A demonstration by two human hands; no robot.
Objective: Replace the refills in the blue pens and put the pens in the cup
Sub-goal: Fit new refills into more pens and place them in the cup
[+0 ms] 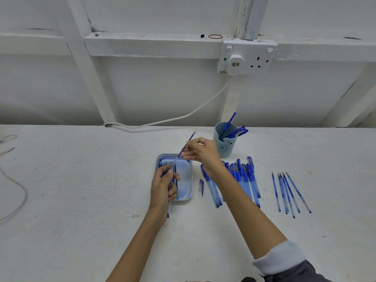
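Observation:
My left hand (163, 187) grips a clear blue pen barrel (168, 208) over the light-blue tray (188, 192). A thin blue refill (188, 144) is pinched by my right hand (200, 152); it slants up and away, its lower end at the barrel's mouth. Behind my right hand stands the pale blue cup (224, 143) with several blue pens in it. A row of several capped blue pens (242, 178) lies right of the tray. A loose blue cap (201, 186) lies beside the tray.
Several loose refills (289, 193) lie at the right on the white table (81, 200). More refills lie in the tray. A wall socket (247, 57) with a plug and white cable (162, 120) is behind. Cords lie at the far left edge.

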